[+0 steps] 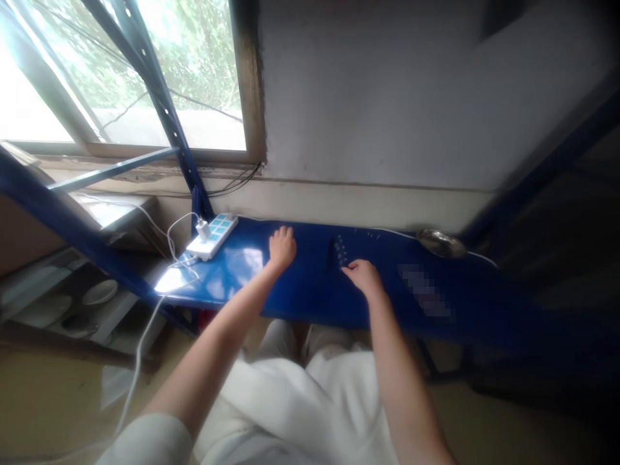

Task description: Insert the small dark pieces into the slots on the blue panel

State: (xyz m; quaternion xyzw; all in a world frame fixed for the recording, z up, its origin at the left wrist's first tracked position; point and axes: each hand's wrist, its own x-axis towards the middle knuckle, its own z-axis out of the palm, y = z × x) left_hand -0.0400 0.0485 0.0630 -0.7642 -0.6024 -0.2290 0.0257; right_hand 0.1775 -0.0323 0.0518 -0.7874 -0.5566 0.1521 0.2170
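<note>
My left hand (283, 247) rests on the blue shelf top (305, 290), fingers slightly apart and loosely bent, with nothing visible in it. To its right, my right hand (362, 275) pinches the near end of a clear strip with several small round bumps (341, 248), which looks like a plastic blister strip. The strip lies along the shelf, pointing away from me. Close beside its left edge is a thin dark object (332, 252), too blurred to name. Several tiny light slivers (372, 234) lie beyond my right hand, near the back edge.
A white power strip (213, 237) with a plugged-in charger (203, 230) stands at the left end, its white cable (140, 349) hanging down. A shiny metal bowl (440, 243) sits at the back right. Blue uprights (167, 110) frame the shelf; a wall and window are behind.
</note>
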